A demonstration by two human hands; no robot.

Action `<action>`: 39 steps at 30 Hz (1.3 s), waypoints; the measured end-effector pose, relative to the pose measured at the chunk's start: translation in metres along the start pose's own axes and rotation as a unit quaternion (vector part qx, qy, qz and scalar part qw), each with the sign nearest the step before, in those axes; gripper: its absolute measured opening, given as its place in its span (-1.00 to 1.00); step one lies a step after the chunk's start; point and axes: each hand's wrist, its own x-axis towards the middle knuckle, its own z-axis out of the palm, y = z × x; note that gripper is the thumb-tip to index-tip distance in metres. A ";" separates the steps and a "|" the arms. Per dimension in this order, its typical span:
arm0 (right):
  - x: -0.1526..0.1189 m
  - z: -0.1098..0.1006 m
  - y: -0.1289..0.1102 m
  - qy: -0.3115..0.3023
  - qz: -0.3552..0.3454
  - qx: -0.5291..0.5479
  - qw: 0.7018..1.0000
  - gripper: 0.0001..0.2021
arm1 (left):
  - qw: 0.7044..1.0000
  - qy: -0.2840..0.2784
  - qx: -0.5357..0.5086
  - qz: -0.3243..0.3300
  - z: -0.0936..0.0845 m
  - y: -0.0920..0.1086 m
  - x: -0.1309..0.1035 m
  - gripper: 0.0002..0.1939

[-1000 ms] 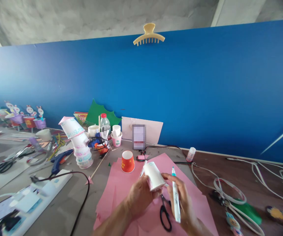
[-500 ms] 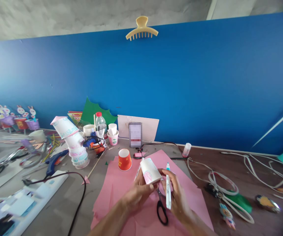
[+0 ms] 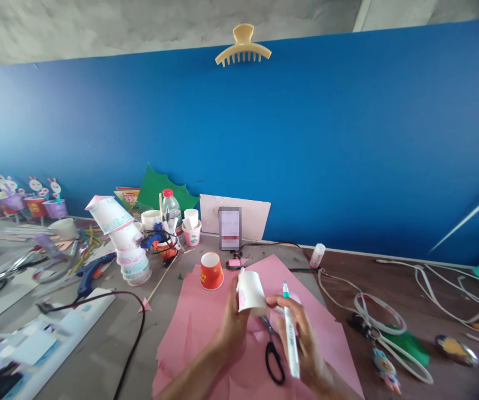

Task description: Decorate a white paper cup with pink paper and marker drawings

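Observation:
My left hand (image 3: 231, 328) is closed around a white paper cup (image 3: 253, 291) that bears a pink patterned drawing on its left side. The cup is tilted, with its wider end toward me. Between the fingers of my right hand (image 3: 302, 333) is a white marker (image 3: 292, 339) with a teal tip pointing up and away. My right fingertips are close to the cup's right edge; whether they touch it I cannot tell. Black-handled scissors (image 3: 273, 355) lie below on pink paper (image 3: 198, 344). A red paper cup (image 3: 211, 271) stands upside down just beyond my left hand.
A leaning tower of decorated cups (image 3: 125, 239) stands left, near a blue glue gun (image 3: 91, 275) and a white power strip (image 3: 76, 325). A black cable (image 3: 141, 328) crosses the table. At the back are a bottle (image 3: 170, 208) and a phone (image 3: 230, 228). Straps (image 3: 379, 314) lie right.
The white cup has turned in my left hand, so its pink drawing now sits at the left side and more blank surface shows. The marker's lower end has swung slightly right and toward me.

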 end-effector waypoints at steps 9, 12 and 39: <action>0.007 -0.008 -0.028 -0.062 -0.011 0.089 0.994 -0.55 | 0.991 -0.019 0.093 0.092 0.007 0.010 -0.002 -0.63; 0.006 -0.008 -0.029 -0.064 -0.013 0.059 0.996 -0.51 | 0.990 -0.018 0.102 0.097 0.008 0.015 -0.005 -0.63; 0.018 -0.001 -0.039 -0.016 -0.004 -0.008 1.000 -0.79 | 0.999 -0.010 0.024 0.046 0.006 0.006 -0.007 -0.58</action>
